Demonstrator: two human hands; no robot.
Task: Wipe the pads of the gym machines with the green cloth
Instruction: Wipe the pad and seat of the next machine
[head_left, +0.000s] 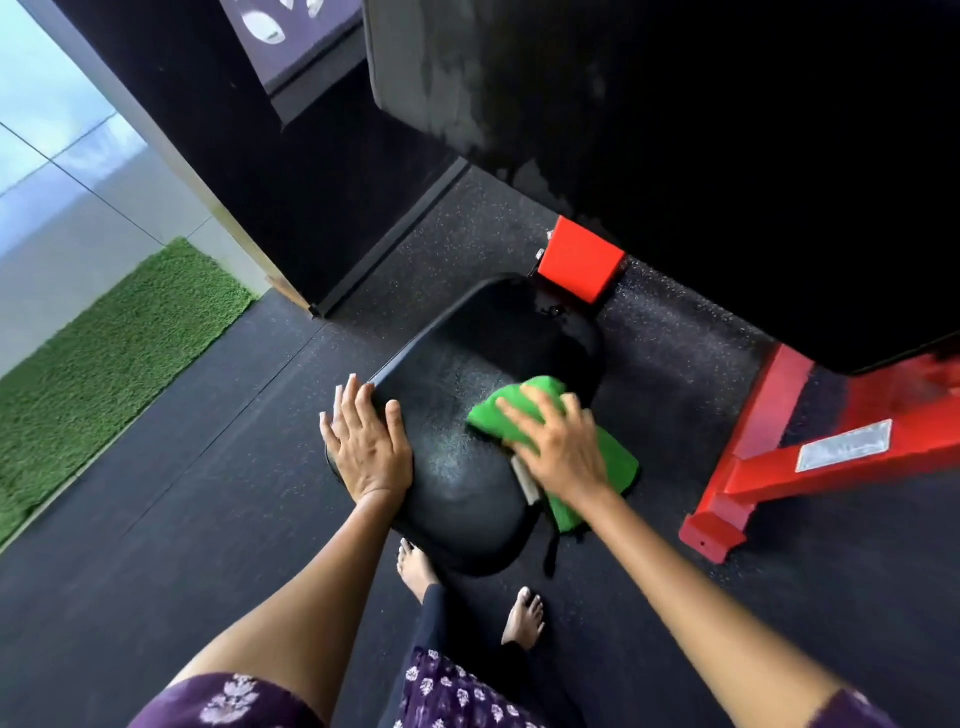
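The black seat pad (457, 467) is lying low beside the red machine frame (779, 467). The green cloth (597, 457) is lying on its right edge, the right hand (561, 441) pressing it with spread fingers. The left hand (363, 441) is bracing the left edge, flat and holding nothing. Overlapping strokes would probably be working best.

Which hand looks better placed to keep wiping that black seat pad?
The right hand: it already presses the green cloth onto the seat pad. The left hand lies flat on the pad's left edge, without cloth, seemingly steadying it.
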